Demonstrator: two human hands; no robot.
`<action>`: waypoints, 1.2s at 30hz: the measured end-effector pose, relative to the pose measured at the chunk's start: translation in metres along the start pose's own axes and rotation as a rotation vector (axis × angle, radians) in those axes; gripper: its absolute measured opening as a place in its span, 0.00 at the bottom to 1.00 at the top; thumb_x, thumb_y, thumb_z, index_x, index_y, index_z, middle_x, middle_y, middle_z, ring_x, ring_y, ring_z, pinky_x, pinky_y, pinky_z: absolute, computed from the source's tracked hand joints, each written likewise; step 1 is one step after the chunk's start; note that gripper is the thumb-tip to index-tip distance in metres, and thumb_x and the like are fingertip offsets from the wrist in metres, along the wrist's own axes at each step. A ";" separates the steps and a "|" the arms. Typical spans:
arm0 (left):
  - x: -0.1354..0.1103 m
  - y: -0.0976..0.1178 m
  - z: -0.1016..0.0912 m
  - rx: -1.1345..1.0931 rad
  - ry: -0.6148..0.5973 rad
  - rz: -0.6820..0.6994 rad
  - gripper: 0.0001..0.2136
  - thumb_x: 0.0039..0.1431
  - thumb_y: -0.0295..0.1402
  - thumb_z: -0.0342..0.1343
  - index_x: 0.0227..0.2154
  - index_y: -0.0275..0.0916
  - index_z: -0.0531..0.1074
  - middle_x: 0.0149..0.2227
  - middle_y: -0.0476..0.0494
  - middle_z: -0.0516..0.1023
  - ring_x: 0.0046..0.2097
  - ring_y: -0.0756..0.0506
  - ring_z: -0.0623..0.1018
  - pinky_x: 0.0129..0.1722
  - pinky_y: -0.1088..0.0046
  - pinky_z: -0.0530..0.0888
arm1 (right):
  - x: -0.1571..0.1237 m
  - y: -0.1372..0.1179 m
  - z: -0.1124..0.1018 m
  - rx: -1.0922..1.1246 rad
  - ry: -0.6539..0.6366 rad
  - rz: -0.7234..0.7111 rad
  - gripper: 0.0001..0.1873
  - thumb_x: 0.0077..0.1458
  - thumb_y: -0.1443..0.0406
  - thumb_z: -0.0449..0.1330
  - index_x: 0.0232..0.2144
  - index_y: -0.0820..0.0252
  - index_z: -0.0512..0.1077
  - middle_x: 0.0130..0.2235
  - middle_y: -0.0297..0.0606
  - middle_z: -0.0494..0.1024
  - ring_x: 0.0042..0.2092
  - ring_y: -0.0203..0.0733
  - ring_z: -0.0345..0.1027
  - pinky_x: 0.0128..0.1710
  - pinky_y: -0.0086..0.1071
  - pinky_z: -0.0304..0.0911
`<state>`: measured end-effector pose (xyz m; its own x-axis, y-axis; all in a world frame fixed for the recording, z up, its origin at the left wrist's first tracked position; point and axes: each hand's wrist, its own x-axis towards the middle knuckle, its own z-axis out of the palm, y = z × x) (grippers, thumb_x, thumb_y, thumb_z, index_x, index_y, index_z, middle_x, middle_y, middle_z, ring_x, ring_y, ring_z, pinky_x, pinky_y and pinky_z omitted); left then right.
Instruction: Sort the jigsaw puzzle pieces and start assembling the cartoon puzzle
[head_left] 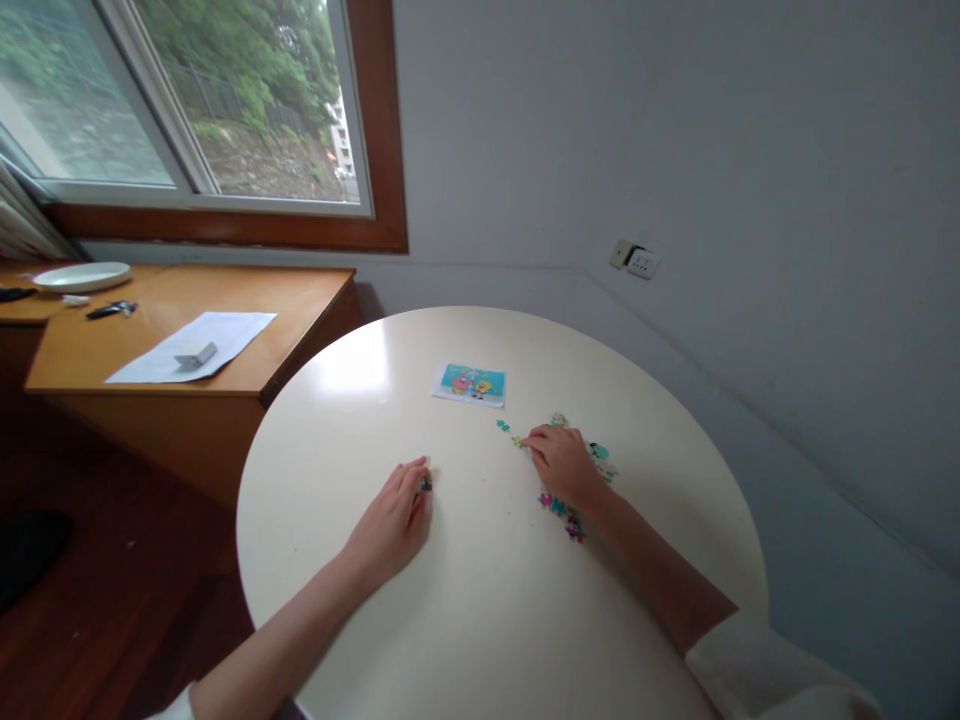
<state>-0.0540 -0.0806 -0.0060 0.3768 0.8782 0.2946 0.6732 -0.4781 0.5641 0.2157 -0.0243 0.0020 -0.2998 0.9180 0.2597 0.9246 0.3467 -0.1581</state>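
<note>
My left hand (394, 518) rests on the round cream table (465, 590), fingers curled over a small dark-teal puzzle piece (425, 486) at its fingertips. My right hand (561, 462) lies further right, fingers pinched on a small yellow puzzle piece (517, 441). A loose teal piece (502, 425) lies just beyond it. Several pink and teal pieces (562, 512) are scattered beside and under my right wrist, with more pieces (602, 460) behind the hand. A small cartoon reference picture (471, 383) lies flat further back on the table.
A wooden desk (225, 390) stands to the left under the window, carrying a sheet of paper (225, 335) with a small grey box (196, 353), a white plate (81, 276) and a dark tool (111, 310). Wall sockets (636, 260) sit on the right wall.
</note>
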 end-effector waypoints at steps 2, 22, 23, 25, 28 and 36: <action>0.000 0.001 -0.001 -0.023 0.010 -0.008 0.12 0.57 0.28 0.41 0.43 0.39 0.62 0.51 0.35 0.68 0.53 0.43 0.69 0.50 0.59 0.68 | -0.004 -0.007 -0.003 -0.011 -0.033 -0.028 0.17 0.52 0.74 0.49 0.37 0.57 0.74 0.41 0.39 0.75 0.45 0.42 0.64 0.44 0.36 0.49; -0.002 -0.003 0.002 0.213 -0.191 0.155 0.20 0.61 0.38 0.42 0.55 0.42 0.61 0.60 0.41 0.59 0.61 0.40 0.58 0.59 0.50 0.52 | -0.016 -0.066 -0.011 0.012 -0.034 -0.139 0.19 0.52 0.75 0.47 0.44 0.61 0.69 0.49 0.44 0.71 0.51 0.42 0.60 0.50 0.38 0.46; -0.002 -0.003 0.002 0.217 -0.191 0.156 0.19 0.61 0.38 0.42 0.54 0.42 0.62 0.59 0.41 0.60 0.61 0.40 0.58 0.59 0.50 0.53 | -0.016 -0.054 -0.011 -0.038 -0.018 -0.065 0.18 0.52 0.74 0.47 0.43 0.61 0.70 0.50 0.45 0.71 0.51 0.44 0.60 0.50 0.39 0.45; -0.002 -0.003 0.001 0.214 -0.184 0.153 0.19 0.62 0.37 0.40 0.53 0.41 0.63 0.58 0.41 0.62 0.60 0.41 0.60 0.60 0.51 0.53 | -0.016 -0.032 -0.011 -0.126 -0.001 0.055 0.17 0.53 0.72 0.47 0.43 0.61 0.70 0.51 0.45 0.70 0.52 0.46 0.60 0.49 0.40 0.46; -0.002 -0.002 0.000 0.207 -0.163 0.149 0.18 0.62 0.36 0.39 0.51 0.39 0.65 0.56 0.39 0.66 0.59 0.42 0.63 0.60 0.53 0.54 | -0.014 -0.008 -0.009 -0.236 0.005 0.158 0.16 0.55 0.69 0.47 0.43 0.60 0.71 0.51 0.45 0.70 0.51 0.48 0.59 0.48 0.41 0.46; -0.001 0.000 0.000 0.211 -0.110 0.169 0.15 0.62 0.33 0.40 0.47 0.37 0.66 0.53 0.38 0.69 0.57 0.43 0.65 0.59 0.54 0.57 | -0.007 -0.005 -0.002 -0.289 0.022 0.079 0.13 0.55 0.68 0.50 0.38 0.59 0.72 0.51 0.43 0.70 0.52 0.45 0.58 0.48 0.39 0.44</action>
<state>-0.0550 -0.0815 -0.0063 0.5542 0.7842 0.2790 0.7080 -0.6204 0.3376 0.2134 -0.0332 0.0032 -0.2220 0.9344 0.2786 0.9744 0.2022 0.0983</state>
